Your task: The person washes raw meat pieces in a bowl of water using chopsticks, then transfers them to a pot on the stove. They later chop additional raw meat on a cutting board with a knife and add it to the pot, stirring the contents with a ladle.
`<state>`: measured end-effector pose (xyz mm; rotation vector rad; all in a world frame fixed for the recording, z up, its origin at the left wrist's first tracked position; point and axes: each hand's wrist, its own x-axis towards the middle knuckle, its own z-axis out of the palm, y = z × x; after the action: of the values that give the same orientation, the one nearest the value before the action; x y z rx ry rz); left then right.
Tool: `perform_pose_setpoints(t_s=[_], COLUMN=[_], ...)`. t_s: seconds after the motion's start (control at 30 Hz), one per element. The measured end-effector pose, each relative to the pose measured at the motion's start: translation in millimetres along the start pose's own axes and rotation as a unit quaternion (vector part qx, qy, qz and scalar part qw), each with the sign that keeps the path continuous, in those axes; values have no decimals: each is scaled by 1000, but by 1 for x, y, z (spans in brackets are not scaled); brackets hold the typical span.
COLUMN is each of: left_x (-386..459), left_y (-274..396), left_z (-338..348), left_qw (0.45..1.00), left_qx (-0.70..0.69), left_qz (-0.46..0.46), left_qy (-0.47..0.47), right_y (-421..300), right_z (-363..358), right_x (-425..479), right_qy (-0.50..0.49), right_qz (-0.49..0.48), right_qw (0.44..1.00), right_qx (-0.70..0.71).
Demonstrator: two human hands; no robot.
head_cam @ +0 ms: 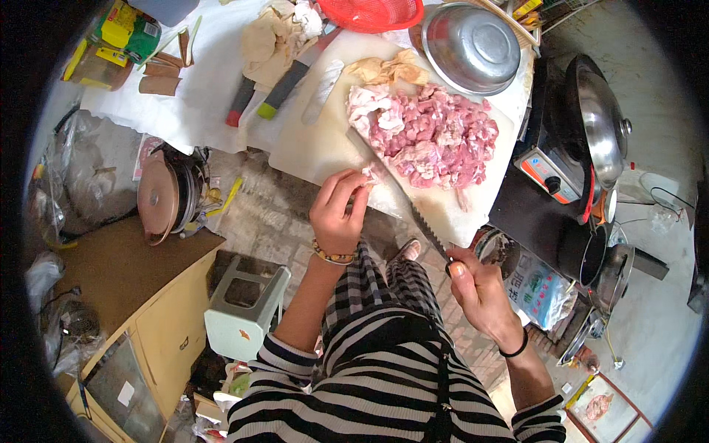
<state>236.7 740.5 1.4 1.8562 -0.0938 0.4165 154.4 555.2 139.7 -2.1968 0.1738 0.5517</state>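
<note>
My right hand (481,292) grips the handle of a long knife (397,183). Its blade has a toothed stretch near the handle and slants up across a white plastic cutting board (303,145), with the tip by the meat. Between the fingertips of my left hand (339,207), at the board's near edge, is a small piece of pale pink meat (370,175). Cut raw meat (443,135) lies heaped on the right half of the board. Paler, fatty pieces (372,105) make up the heap's left side. The knife's handle is mostly hidden by my fingers.
Behind the meat lie crumpled brown paper (390,67), an upturned steel bowl (473,47) and a red plastic basket (371,12). Two dark-handled tools (283,88) rest left of the board. A cooker with a lidded wok (598,127) stands right; a plastic stool (243,310) is at lower left.
</note>
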Motion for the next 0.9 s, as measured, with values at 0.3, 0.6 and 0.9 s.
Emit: perform_pose_setpoints(t_s=[0.3, 0.6, 0.9], left_x=[0, -3, 0], left_y=[-2, -2, -7], left_z=[-3, -6, -2], left_qw=[998, 997, 996], left_qx=[54, 42, 15], left_qz=[40, 59, 82], left_qy=[-22, -32, 11], right_y=[-7, 1, 0], right_z=[0, 37, 10], right_x=[3, 57, 13], right_qy=[-25, 20, 19], right_qz=[7, 12, -15], right_qw=[998, 1000, 1000], right_qx=[-52, -6, -4])
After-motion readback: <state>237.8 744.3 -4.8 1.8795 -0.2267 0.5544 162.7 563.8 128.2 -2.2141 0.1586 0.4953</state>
